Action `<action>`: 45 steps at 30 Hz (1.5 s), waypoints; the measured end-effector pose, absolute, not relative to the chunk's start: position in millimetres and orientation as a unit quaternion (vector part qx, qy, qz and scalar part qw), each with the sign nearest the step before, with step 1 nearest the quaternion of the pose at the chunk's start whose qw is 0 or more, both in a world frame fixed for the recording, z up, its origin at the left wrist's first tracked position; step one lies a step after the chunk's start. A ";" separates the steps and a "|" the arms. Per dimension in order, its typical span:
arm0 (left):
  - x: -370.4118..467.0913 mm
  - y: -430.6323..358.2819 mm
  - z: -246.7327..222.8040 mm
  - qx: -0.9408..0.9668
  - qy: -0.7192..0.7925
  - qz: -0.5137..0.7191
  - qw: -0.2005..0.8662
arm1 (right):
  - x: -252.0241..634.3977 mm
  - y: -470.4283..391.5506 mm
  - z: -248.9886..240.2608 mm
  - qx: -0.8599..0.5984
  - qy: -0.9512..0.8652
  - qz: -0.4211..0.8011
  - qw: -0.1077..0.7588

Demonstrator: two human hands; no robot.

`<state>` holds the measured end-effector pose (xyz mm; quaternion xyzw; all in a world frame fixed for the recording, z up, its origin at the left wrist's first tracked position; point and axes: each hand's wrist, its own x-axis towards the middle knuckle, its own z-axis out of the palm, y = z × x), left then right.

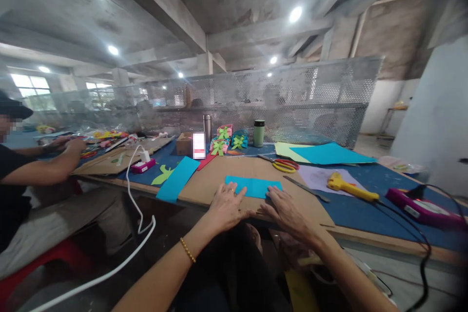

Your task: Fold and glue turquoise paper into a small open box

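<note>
A blue rectangular sheet, paper or felt, lies flat on a brown cardboard sheet at the table's front. My left hand rests over its near left edge, fingers stretched out. Over the near right corner lies my right hand, its fingers spread too. Neither hand grips anything. To the left, a second blue piece overlaps the cardboard's edge. Beyond my right hand are a flat dark blade-like tool and scissors with red and yellow handles.
A yellow glue gun lies on a lilac sheet at right, beside a purple power strip. Behind stand a green tumbler, a steel flask and bow-topped boxes. A white cable hangs left, near a co-worker.
</note>
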<state>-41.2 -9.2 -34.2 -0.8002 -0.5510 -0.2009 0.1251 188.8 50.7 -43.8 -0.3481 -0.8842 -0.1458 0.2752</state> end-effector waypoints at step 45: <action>-48.9 -12.2 -41.1 -0.796 -0.546 -0.174 0.193 | 189.1 24.7 -26.3 -0.352 -0.902 -0.114 0.221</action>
